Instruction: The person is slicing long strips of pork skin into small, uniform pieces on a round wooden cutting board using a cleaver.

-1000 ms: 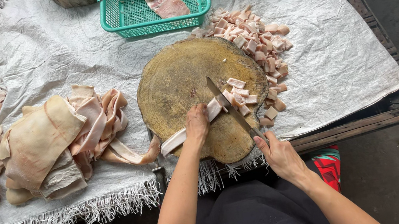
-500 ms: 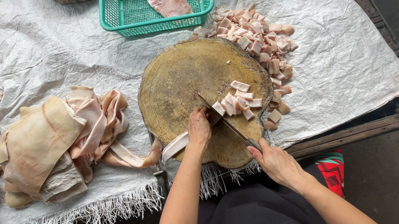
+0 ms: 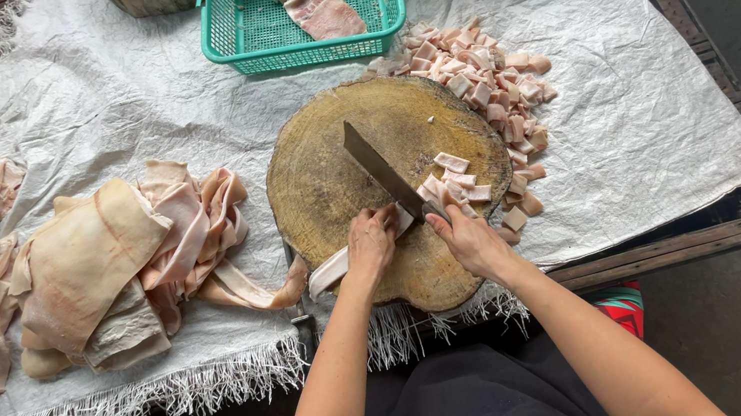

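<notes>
Roughly midway, judged from the head view: the left hand (image 3: 371,242) pins a pale skin strip (image 3: 331,271) on the round wooden block (image 3: 325,180), the right hand (image 3: 465,238) grips the cleaver (image 3: 381,170), cut pieces (image 3: 453,181) lie beside the blade and a larger heap (image 3: 485,81) behind, while folded uncut sheets (image 3: 112,269) wait well apart on the white cloth (image 3: 630,122). Hidden: the cleaver handle inside the fist, the strip's cut end under the fingers, and the green basket (image 3: 305,6) is cut off at the top.

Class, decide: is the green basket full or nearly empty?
Nearly empty: the green basket holds only a few meat pieces; bare mesh shows elsewhere.
</notes>
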